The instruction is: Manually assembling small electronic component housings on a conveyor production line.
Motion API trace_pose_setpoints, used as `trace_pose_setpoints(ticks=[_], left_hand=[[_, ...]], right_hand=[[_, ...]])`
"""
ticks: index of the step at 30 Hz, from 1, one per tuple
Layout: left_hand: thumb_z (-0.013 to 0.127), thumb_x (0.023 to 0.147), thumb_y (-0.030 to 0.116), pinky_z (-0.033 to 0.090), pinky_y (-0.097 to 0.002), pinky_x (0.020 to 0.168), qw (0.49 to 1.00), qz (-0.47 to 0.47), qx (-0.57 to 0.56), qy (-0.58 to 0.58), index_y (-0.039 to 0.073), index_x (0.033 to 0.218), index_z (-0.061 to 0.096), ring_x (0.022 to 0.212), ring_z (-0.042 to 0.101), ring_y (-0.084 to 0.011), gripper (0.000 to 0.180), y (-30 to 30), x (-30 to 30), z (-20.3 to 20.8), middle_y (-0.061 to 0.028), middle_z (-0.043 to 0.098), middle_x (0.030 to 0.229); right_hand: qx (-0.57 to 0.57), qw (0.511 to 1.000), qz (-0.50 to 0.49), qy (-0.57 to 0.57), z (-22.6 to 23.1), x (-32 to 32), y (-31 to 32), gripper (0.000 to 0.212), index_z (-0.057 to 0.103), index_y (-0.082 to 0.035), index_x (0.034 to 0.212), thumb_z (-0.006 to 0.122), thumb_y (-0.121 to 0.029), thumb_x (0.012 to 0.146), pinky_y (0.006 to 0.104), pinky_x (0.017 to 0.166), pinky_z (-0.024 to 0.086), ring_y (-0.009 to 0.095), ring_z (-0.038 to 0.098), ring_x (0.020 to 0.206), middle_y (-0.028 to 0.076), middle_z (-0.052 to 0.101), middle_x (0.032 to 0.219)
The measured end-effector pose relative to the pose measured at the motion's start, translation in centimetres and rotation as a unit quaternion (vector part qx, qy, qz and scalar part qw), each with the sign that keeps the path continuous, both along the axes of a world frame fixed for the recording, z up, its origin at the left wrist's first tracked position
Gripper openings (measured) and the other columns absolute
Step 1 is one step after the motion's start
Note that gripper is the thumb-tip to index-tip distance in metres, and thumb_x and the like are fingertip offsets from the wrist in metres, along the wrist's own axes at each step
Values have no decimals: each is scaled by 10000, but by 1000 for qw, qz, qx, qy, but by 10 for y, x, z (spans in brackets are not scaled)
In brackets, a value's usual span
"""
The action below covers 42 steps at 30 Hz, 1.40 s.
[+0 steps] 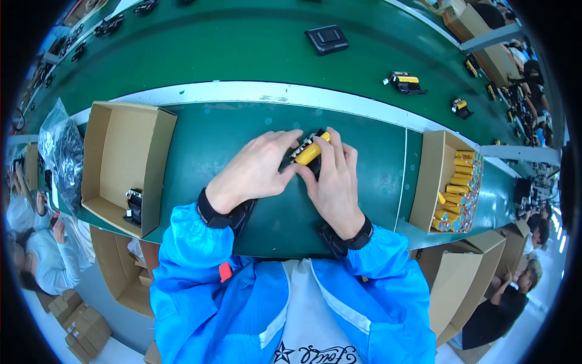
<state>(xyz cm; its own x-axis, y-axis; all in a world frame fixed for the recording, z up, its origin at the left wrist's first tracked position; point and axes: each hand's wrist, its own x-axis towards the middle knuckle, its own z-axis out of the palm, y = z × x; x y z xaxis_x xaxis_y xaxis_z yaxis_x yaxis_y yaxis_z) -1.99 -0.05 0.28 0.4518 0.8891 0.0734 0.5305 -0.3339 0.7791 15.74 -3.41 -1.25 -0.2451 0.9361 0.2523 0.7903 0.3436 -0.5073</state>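
Both my hands meet over the middle of the green bench, around a black plastic housing (316, 165) with a yellow cylindrical battery (308, 154) lying in it. My left hand (257, 162) closes on the housing's left side, its thumb and fingertips at the edge. My right hand (333, 182) grips the other side, with fingertips resting on the battery's upper end. White and black bits show along the housing's upper left edge; the underside is hidden by my hands. A dark band with a black block sits on each wrist.
To the left stands a cardboard box (97, 151) holding a black housing (134, 207), beside a clear plastic bag (60, 151). At right, another box (429, 182) holds several yellow batteries (464, 188). Beyond a white rail (242, 91), housings (407, 82) lie on a green belt (212, 48).
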Motion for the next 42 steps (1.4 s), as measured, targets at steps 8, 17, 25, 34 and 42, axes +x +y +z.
trace_pose_setpoints(ticks=[8, 17, 25, 34, 42], left_hand=[[726, 797, 199, 522, -403, 676, 991, -4, -115, 73, -52, 1154, 621, 810, 625, -392, 449, 33, 46, 1, -204, 640, 908], [705, 790, 115, 533, -471, 729, 988, 43, 4, 145, -103, 1158, 592, 843, 630, -424, 442, 14, 93, 20, -236, 608, 948], [690, 795, 61, 543, -459, 745, 986, 51, 15, 160, -91, 1219, 576, 884, 639, -428, 465, 5, 119, 36, -254, 616, 1032], [695, 822, 77, 546, -429, 790, 990, 83, 10, 110, -78, 1291, 558, 931, 655, -403, 512, -4, 132, 32, -239, 622, 1109], [696, 833, 86, 540, -419, 811, 990, 77, 0, 116, -77, 1288, 562, 942, 651, -400, 502, -2, 133, 34, -240, 622, 1120]], right_hand=[[-11, 998, -23, 52, 4, 25, 6, 729, 437, 78, 1331, 778, -21, 694, 455, 940, 466, 415, 503, 1100, 237, 483, 1368], [14, 991, 19, 128, 6, 60, 12, 814, 396, 96, 1388, 769, 10, 669, 434, 990, 461, 424, 482, 1179, 256, 463, 1404], [8, 982, 59, 179, 15, 96, 12, 823, 407, 95, 1390, 771, 18, 655, 448, 994, 463, 419, 473, 1194, 249, 465, 1407], [70, 983, 25, 168, 14, 100, 5, 895, 361, 110, 1404, 792, 7, 626, 456, 996, 454, 427, 461, 1188, 273, 440, 1371], [47, 985, 17, 167, 14, 100, 8, 842, 371, 136, 1354, 768, 33, 619, 474, 1005, 435, 451, 446, 1168, 272, 429, 1302]])
